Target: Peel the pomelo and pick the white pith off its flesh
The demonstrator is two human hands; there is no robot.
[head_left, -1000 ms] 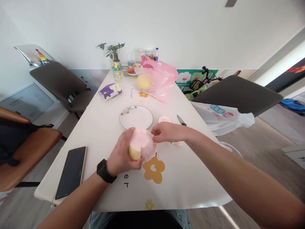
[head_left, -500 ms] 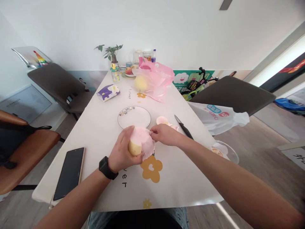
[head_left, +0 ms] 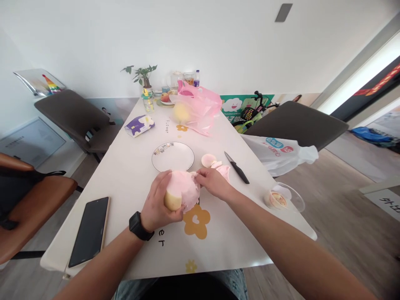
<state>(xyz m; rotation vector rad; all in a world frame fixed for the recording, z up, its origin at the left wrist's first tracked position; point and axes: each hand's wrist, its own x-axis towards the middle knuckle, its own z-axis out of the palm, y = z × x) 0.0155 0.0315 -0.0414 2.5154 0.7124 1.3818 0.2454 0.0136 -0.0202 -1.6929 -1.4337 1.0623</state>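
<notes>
Spanning the middle of the view, the long white table (head_left: 225, 246) runs away toward a pale wall. Dark grey padded chairs flank it, one at left (head_left: 67, 116), one at right (head_left: 300, 121); a brown leather-look chair (head_left: 40, 191) sits nearer on the left. Far half: a crumpled translucent pink plastic bag (head_left: 204, 108), a round yellow fruit (head_left: 181, 113) showing through its left side. A white plastic bag with blue and red print (head_left: 275, 156) hangs by the right chair. Round white plate with a thin dark rim (head_left: 173, 158) lies just beyond the hands; black-screened phone (head_left: 89, 231) lies flat at the near left. The large round fruit with pink pith and a yellow patch (head_left: 184, 191) is held over the near part of the table. Left hand (head_left: 159, 204) grasps it, fingers and thumb spread around its left side; right hand (head_left: 212, 180) has fingertips bunched at the ragged upper right edge of the pith. A purple-and-white tissue pack (head_left: 139, 125) lies beyond the plate, to the left. Right of the plate, a black-handled knife (head_left: 237, 168), then smaller pink-and-cream peel pieces (head_left: 222, 170) between the two. Smallest noted: black square-faced watch (head_left: 139, 226), left wrist.
</notes>
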